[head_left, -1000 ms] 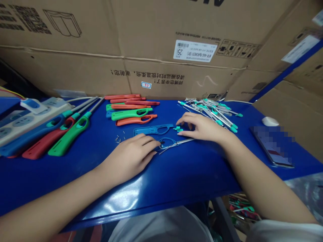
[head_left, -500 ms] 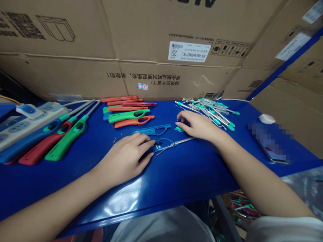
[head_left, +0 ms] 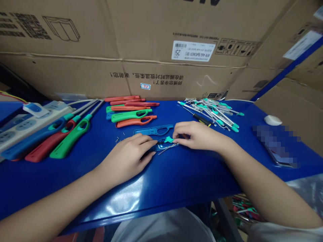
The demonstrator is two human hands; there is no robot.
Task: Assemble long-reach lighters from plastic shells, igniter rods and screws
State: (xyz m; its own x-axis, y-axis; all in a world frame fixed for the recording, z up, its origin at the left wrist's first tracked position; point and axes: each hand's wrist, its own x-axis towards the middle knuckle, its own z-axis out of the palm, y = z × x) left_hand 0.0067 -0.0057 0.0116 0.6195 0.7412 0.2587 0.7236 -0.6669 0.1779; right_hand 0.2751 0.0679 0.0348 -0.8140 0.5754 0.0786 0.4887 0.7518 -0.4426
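Observation:
My left hand [head_left: 128,156] lies palm down on the blue table [head_left: 176,174], its fingers pressing on a blue lighter shell half [head_left: 161,146] with a metal rod in it. My right hand [head_left: 196,136] pinches a small teal plastic piece [head_left: 169,139] and holds it at that shell, just beyond my left fingertips. A second blue shell half [head_left: 153,129] lies right behind the two hands. Tiny metal pins [head_left: 120,138] are scattered to the left of it.
Three long finished lighters [head_left: 63,134] lie at the left beside a white power strip [head_left: 25,119]. Orange, green and blue shell halves [head_left: 131,109] are stacked at the back. Metal rods with teal ends [head_left: 214,111] pile up at the back right. A phone [head_left: 277,144] and cardboard boxes [head_left: 151,50] border the table.
My right hand has picked up the teal piece from the table and brought it left and nearer, to the shell under my left fingers. My left hand has stayed put.

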